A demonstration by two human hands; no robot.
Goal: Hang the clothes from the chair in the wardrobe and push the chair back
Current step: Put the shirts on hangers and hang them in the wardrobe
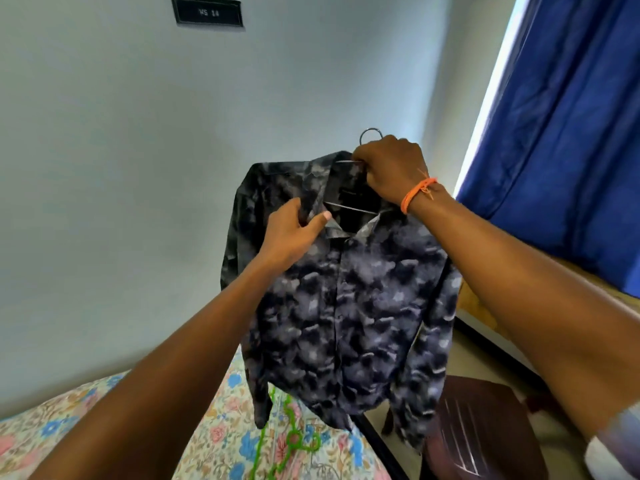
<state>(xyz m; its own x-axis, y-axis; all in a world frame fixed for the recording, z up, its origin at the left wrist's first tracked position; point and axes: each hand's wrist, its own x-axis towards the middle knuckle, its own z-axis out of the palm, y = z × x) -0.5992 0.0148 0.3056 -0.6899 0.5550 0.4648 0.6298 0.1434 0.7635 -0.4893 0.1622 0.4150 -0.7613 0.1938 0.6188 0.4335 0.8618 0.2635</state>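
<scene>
A dark blue-grey patterned shirt (349, 306) hangs in the air in front of me on a metal wire hanger (370, 133). My right hand (388, 168), with an orange band at the wrist, grips the hanger just under its hook. My left hand (294, 230) pinches the shirt's collar on the left side between thumb and fingers. The shirt's lower hem and sleeves dangle over the bed edge and the chair. A dark brown plastic chair (485, 431) stands low at the right, its seat bare.
A bed with a floral sheet (221, 427) fills the lower left; a green plastic hanger (294, 438) lies on it. A blue curtain (571, 133) covers the right side. A plain pale wall with a small dark plate (207, 12) is ahead.
</scene>
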